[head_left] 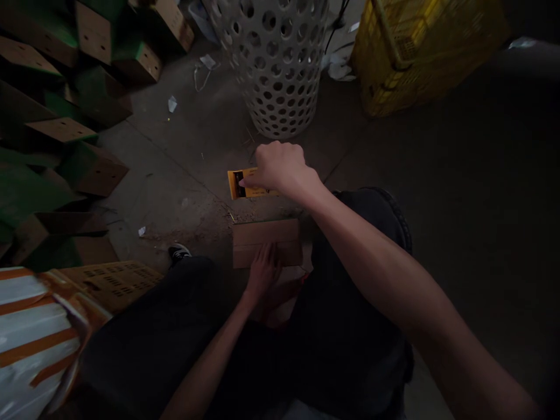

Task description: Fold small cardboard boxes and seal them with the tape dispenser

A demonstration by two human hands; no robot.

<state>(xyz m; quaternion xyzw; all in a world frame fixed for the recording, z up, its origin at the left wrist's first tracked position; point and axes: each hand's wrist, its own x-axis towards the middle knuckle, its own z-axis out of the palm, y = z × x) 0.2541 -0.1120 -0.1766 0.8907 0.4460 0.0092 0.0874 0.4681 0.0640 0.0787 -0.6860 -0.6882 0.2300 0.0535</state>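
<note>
My right hand is closed in a fist over a flat yellow and black object, perhaps a packet or cutter, held in the air above the floor. The object's left end sticks out from my fist, and the rest is hidden. My left hand lies with its fingers across the near part of a flat brown cardboard piece. This piece rests on my lap, over my dark trousers.
Green and brown cardboard pieces are heaped at the left. A white perforated basket and a yellow plastic crate stand ahead. A tan slotted crate and an orange-striped white sheet lie lower left. Debris litters the concrete floor.
</note>
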